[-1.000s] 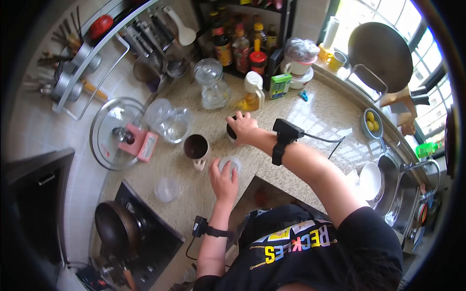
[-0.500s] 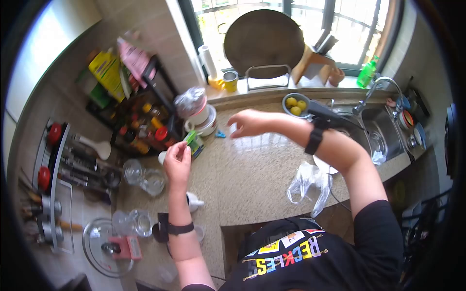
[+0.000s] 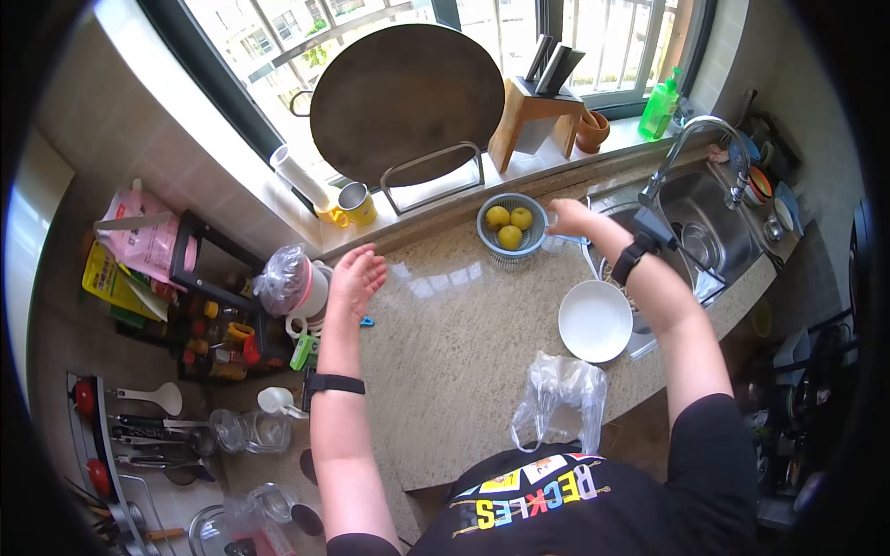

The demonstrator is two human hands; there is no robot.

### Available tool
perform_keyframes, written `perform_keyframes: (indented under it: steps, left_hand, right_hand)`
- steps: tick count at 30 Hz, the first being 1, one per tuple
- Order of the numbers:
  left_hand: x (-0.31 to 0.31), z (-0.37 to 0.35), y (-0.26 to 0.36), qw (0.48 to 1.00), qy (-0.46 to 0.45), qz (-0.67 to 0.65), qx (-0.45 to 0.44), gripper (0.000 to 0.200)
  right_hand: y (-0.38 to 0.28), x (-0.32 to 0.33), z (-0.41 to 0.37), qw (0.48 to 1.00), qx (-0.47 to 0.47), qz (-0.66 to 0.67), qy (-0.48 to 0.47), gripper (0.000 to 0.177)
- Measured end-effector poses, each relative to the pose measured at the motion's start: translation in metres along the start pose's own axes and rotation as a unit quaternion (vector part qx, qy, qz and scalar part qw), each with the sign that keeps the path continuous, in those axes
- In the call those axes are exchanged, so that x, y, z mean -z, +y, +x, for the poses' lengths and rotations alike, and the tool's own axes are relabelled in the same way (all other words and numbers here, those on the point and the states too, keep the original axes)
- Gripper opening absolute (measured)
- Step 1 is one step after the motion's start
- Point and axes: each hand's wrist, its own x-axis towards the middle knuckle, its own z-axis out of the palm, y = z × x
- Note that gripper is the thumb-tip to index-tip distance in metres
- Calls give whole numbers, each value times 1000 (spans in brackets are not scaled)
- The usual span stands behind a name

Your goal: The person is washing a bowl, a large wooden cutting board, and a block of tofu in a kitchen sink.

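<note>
My right hand (image 3: 570, 219) is at the right rim of a grey-blue colander (image 3: 487, 243), its fingers curled down and closed on the edge; the fingertips are partly hidden. Several yellow-green round fruits (image 3: 510, 238) lie in the colander, which stands on the counter below the window sill. My left hand (image 3: 358, 281) hovers over the left of the counter, fingers loosely apart, holding nothing. Near it are a white lidded tub (image 3: 313, 289) covered in clear plastic, a green packet (image 3: 304, 351) and a small blue clip (image 3: 367, 322).
A white plate (image 3: 595, 322) lies by the sink (image 3: 691, 199), with a clear plastic bag (image 3: 561, 398) at the counter's front edge. A knife block (image 3: 513, 125) and a dark round board (image 3: 408, 102) stand on the sill. Glass jars (image 3: 250, 432) and bottles crowd the left.
The view has turned toward the window and sink. My right hand has moved from over the counter to the colander's rim. My left hand has moved away from the green packet, fingers loosening.
</note>
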Motion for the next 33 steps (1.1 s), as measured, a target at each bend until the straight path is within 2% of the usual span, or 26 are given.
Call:
perform_keyframes:
  steps: [1,3,4,5,6,8,10,11,13,14,16,17,19,20,22,23,24,25,26,28,29,30,31,32,33]
  left_hand:
    - [-1,1,-11,1000,5,23,14,24]
    - [-4,-10,-32,996,9,84,32,28]
    - [-4,-16,-41,992,5,121,21,31]
    - [-13,-19,-44,989,-18,146,8,31]
    - [-4,-37,-53,987,-1,162,6,31]
    - [-3,-50,-61,985,7,175,9,28]
    - [27,-77,-103,961,-19,266,-77,26]
    - [16,-72,-102,961,-17,267,-75,26]
    - [39,-120,-96,899,41,424,-98,28]
    - [40,-125,-99,902,49,418,-99,28]
    - [68,-175,-104,784,152,581,-158,34]
    - [69,-180,-104,786,156,578,-157,34]
    - [97,-223,-110,743,265,606,-103,39]
    - [108,-245,-110,742,280,602,-98,39]
    - [125,-262,-103,646,364,668,-50,59]
    - [134,-272,-101,646,369,666,-51,59]
    - [140,-276,-100,633,381,674,18,71]
    - [150,-289,-103,618,397,673,88,84]
    - [173,-297,-116,672,369,627,138,98]
    - [176,-300,-115,680,351,626,151,96]
    - [183,-304,-116,681,353,624,150,96]
    - [185,-300,-115,689,366,608,151,93]
    - [187,-300,-114,695,379,591,151,91]
    - [191,-304,-114,697,382,588,150,91]
    - [189,-303,-110,691,380,594,157,88]
  right_hand:
    - [3,-9,0,1000,4,3,-7,63]
    - [-1,-24,-3,998,-60,2,17,57]
    - [2,-40,3,999,-49,4,2,57]
    - [17,-45,2,997,-49,-1,60,47]
    - [13,-65,17,995,-15,-7,96,37]
    - [22,-79,31,995,3,-45,94,36]
    - [18,-83,35,999,3,43,8,34]
    - [39,-72,19,996,-12,56,64,33]
    - [10,-95,32,988,69,76,111,33]
    - [17,-94,28,983,91,66,143,33]
    - [-30,-67,-7,988,93,95,81,31]
    - [-32,-59,-18,988,98,90,80,31]
    - [-73,-61,-33,972,160,170,36,26]
    - [-89,-66,-40,970,174,166,31,26]
    - [-110,-70,-52,948,244,204,4,23]
    - [-130,-64,-67,949,256,184,-21,23]
    - [-142,-54,-76,956,227,175,-60,23]
    - [-169,-61,-92,941,289,162,-64,23]
    - [-196,-69,-113,923,349,146,-69,23]
    - [-225,-59,-134,936,313,106,-120,23]
    - [-245,-78,-144,915,372,97,-125,24]
    - [-254,-72,-151,923,337,94,-157,25]
    - [-266,-80,-157,918,350,93,-165,25]
    - [-274,-114,-159,893,431,75,-106,24]
    - [-283,-111,-165,897,417,65,-131,24]
